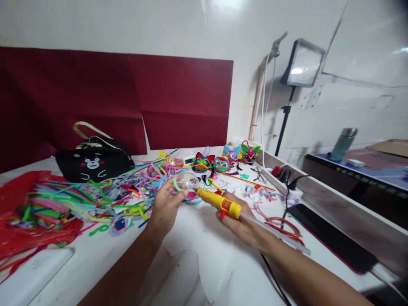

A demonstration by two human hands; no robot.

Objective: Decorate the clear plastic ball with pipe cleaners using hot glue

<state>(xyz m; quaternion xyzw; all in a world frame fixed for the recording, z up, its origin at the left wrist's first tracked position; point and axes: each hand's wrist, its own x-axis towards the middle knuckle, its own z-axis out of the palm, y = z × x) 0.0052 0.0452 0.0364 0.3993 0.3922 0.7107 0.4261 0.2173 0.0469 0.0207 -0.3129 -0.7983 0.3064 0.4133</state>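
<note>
Yellow glue gun [217,200], inside right grip [242,229]

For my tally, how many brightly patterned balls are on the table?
4, left to right: the red-eared ball, the pink-and-green ball beside it, the blue-eared ball behind, the green-eared ball at far right. More may be hidden.

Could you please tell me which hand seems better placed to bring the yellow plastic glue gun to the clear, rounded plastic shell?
Probably the right hand: it grips the yellow glue gun, which points toward the clear shell in the left hand.
</note>
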